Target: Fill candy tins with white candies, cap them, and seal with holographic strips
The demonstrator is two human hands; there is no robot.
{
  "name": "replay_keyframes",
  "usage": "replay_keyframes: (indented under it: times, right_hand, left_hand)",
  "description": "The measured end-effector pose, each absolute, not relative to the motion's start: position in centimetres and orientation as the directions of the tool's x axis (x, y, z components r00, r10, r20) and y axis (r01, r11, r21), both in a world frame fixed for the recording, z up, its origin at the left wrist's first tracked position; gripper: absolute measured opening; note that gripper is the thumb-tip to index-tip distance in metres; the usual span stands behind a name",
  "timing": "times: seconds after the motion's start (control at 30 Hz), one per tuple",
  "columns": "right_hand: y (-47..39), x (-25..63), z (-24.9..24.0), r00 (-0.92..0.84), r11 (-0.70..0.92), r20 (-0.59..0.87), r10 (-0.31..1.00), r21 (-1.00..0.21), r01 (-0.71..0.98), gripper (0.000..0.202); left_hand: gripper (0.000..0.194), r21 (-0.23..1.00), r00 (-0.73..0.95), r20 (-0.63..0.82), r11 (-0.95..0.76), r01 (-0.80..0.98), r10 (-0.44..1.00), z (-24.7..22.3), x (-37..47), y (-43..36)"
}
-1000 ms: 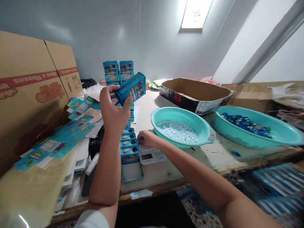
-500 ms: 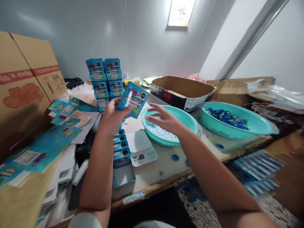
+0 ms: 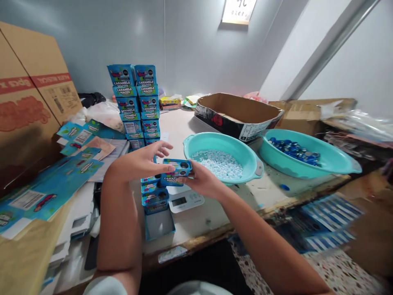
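My right hand (image 3: 203, 178) grips a small blue box printed "Caramelo Macizo" (image 3: 176, 169) by its right end, above the white kitchen scale (image 3: 190, 202). My left hand (image 3: 149, 160) is open at the box's left side, fingers spread, its thumb reaching to the box's front. Under and beside the left hand runs a row of similar blue boxes (image 3: 155, 200), partly hidden by it. An open, light-lined box tray (image 3: 159, 225) lies in front of that row. Right of the hands stands a turquoise basin (image 3: 221, 139) with many small pale blue and white pieces.
Blue boxes stand in two tall stacks (image 3: 135, 102) at the back. A second turquoise basin (image 3: 331, 164) holds dark blue, shiny round pieces; one blue disc (image 3: 284, 187) lies before it. Flat printed cartons (image 3: 58, 188) and a large cardboard box (image 3: 37, 82) fill the left. A cut-down carton (image 3: 233, 110) is behind.
The box has come down from its raised spot to above the scale, passing from my left hand to my right. My left fingers have opened. Loose discs by the table's front edge no longer show.
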State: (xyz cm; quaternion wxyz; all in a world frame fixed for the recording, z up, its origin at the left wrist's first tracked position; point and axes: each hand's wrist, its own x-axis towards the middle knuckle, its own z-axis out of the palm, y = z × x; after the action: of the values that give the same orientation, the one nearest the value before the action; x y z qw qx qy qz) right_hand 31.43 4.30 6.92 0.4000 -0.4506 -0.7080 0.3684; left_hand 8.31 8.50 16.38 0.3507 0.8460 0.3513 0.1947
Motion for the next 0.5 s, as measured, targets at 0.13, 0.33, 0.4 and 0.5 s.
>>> replay_keyframes:
  times: [0.13, 0.33, 0.4, 0.5]
  right_hand:
    - [3.4, 31.5, 3.4, 0.015, 0.300, 0.346, 0.938, -0.834, 0.463, 0.045]
    - [4.8, 31.0, -0.1, 0.017, 0.390, 0.472, 0.881, -0.748, 0.537, 0.061]
    - [5.3, 31.0, -1.0, 0.013, 0.403, 0.476, 0.880, -0.758, 0.513, 0.061]
    - [5.6, 31.3, -1.9, 0.016, 0.362, 0.435, 0.900, -0.768, 0.528, 0.055]
  left_hand:
    - [0.066, 0.717, 0.655, 0.081, -0.500, 0.485, 0.751, 16.6, 8.6, 8.1]
    - [0.066, 0.689, 0.607, 0.052, -0.468, 0.553, 0.793, 16.2, 8.8, 8.8]
    - [0.067, 0.685, 0.594, 0.059, -0.465, 0.561, 0.802, 16.1, 8.7, 9.0]
    - [0.070, 0.688, 0.587, 0.087, -0.475, 0.549, 0.805, 16.2, 8.4, 9.0]
